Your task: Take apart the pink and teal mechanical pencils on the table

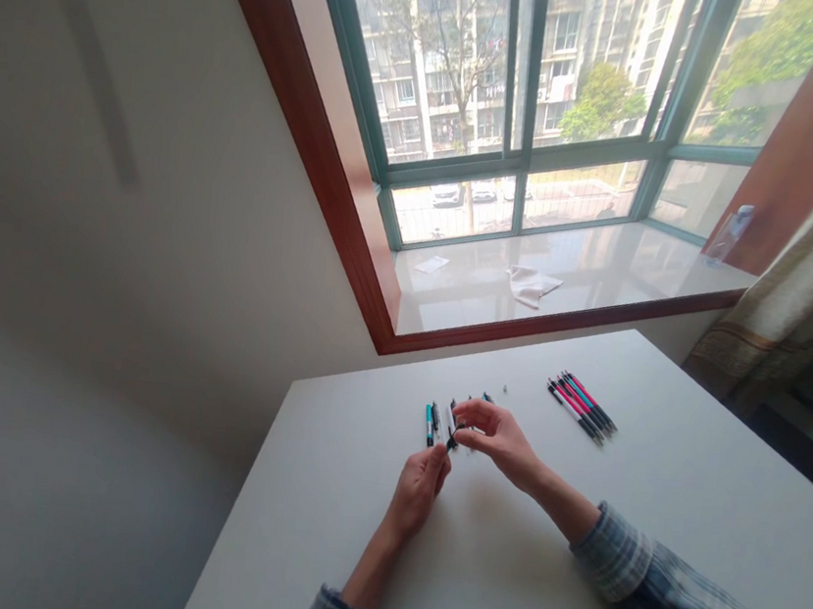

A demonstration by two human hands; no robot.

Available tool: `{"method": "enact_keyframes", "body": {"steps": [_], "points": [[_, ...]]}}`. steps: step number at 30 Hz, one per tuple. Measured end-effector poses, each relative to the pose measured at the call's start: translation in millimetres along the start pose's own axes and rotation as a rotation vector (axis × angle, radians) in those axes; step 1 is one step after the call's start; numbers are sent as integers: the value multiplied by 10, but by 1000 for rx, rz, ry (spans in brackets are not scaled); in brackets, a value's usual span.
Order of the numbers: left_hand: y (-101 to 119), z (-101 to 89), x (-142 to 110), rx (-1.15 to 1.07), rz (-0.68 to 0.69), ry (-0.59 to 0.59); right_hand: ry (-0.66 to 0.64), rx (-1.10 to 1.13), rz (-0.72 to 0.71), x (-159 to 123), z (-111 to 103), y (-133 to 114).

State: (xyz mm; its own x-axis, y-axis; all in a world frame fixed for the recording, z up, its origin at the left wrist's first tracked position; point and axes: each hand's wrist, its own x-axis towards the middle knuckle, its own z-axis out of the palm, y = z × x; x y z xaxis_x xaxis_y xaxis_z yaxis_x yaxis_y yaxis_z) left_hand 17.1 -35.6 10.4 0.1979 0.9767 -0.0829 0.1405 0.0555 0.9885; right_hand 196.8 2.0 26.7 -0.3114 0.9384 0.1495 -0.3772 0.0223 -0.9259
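Observation:
My left hand (417, 489) is closed, with thumb and fingers pinching a small black pen part (452, 441) that points up and away. My right hand (497, 441) is curled over its upper end, thumb and forefinger meeting around it; the exact contact is too small to see. Just beyond my hands lie a teal and black pen piece (428, 426), a black pen piece (435, 415) and a pale barrel (450, 419). My right hand partly hides more pieces behind it. To the right, several pink, teal and black pens (582, 407) lie side by side.
The white table (324, 492) meets the wall and window sill at its far edge. A tiny loose piece (505, 389) lies beyond my right hand. On the sill are a crumpled cloth (531, 285) and a clear bottle (729, 235). A curtain (772, 280) hangs at right.

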Motion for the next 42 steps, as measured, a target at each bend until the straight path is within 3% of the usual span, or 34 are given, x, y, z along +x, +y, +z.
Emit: {"method": "enact_keyframes", "body": {"steps": [5,10,16,23,34,42], "points": [[-27,-5,9,18,14,-8,-93,21,-2,-11,-2,-21],[-48,-9,17,15,13,-8,-49,24,17,-9,3,-4],[-52,-11,13,7,6,-13,-102,109,28,-11,-20,-8],[-18,-2,5,-19,-16,3,-2,72,31,36,-47,91],[-41,1,21,-37,-19,9,-68,63,27,-5,-29,-19],[-56,-8,24,-24,-19,2,8,86,39,23,-62,-6]]}}
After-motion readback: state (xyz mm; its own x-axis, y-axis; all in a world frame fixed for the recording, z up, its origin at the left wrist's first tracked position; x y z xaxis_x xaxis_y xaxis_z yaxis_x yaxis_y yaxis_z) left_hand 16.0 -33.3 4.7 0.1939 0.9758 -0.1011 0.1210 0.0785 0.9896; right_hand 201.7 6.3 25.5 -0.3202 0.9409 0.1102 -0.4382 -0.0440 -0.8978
